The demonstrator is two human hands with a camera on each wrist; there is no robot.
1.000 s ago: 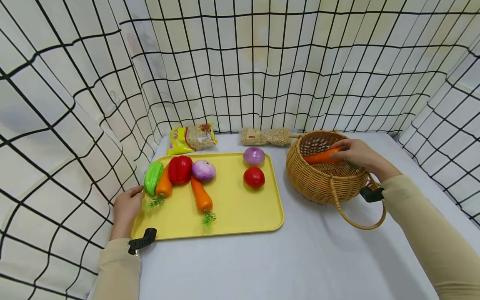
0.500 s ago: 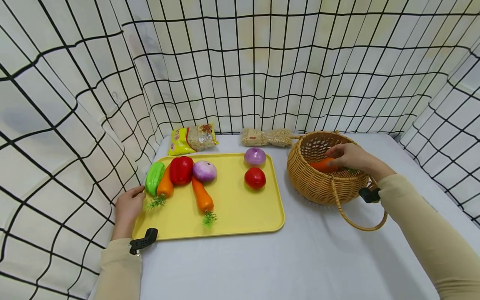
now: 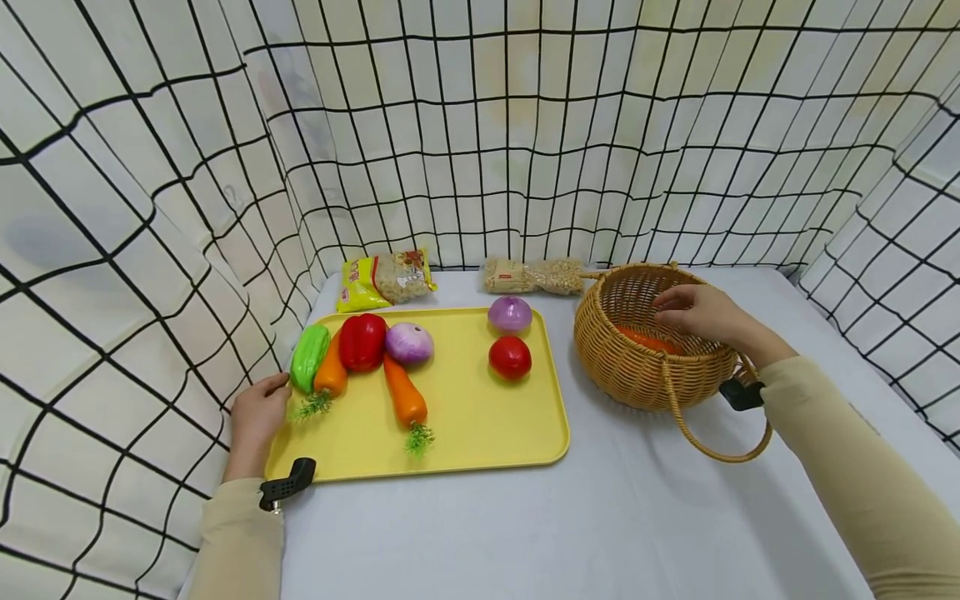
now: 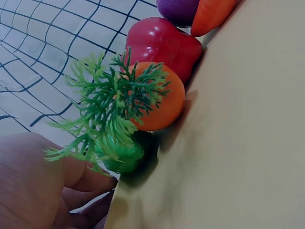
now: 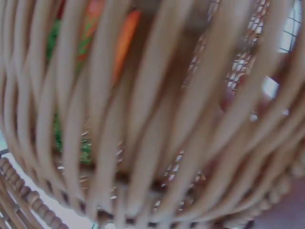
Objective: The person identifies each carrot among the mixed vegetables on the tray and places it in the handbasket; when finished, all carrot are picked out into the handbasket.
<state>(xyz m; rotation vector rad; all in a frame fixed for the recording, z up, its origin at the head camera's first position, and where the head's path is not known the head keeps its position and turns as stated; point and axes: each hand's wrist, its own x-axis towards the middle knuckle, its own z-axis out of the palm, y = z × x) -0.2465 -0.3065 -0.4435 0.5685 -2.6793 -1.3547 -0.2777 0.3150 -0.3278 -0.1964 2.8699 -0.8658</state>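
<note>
At the right stands a round wicker basket (image 3: pixel 618 362) with an orange carrot (image 3: pixel 647 338) lying inside. My right hand (image 3: pixel 703 317) hovers over the basket's opening, apart from the carrot, fingers loosely bent around nothing. Wicker weave fills the right wrist view, with a strip of orange carrot (image 5: pixel 125 43) showing through. My left hand (image 3: pixel 258 417) pinches the left rim of the yellow tray (image 3: pixel 480 433). Beside it on the tray lie a green ridged vegetable (image 3: pixel 310 357), a leafy-topped carrot (image 3: pixel 330 375), a red bell pepper (image 3: pixel 363 342), an onion (image 3: pixel 409 342) and another carrot (image 3: pixel 407 397).
A purple onion half (image 3: pixel 510 314) and a tomato (image 3: pixel 510 358) sit at the tray's right. Behind are a yellow snack bag (image 3: pixel 386 279) and a clear packet (image 3: pixel 532 276). The basket's handle (image 3: pixel 723 456) hangs toward the front. Black netting (image 3: pixel 480 150) encloses the table.
My right hand lowered the carrot into the basket, let go and rose slightly above it. The left hand has stayed at the tray's rim.
</note>
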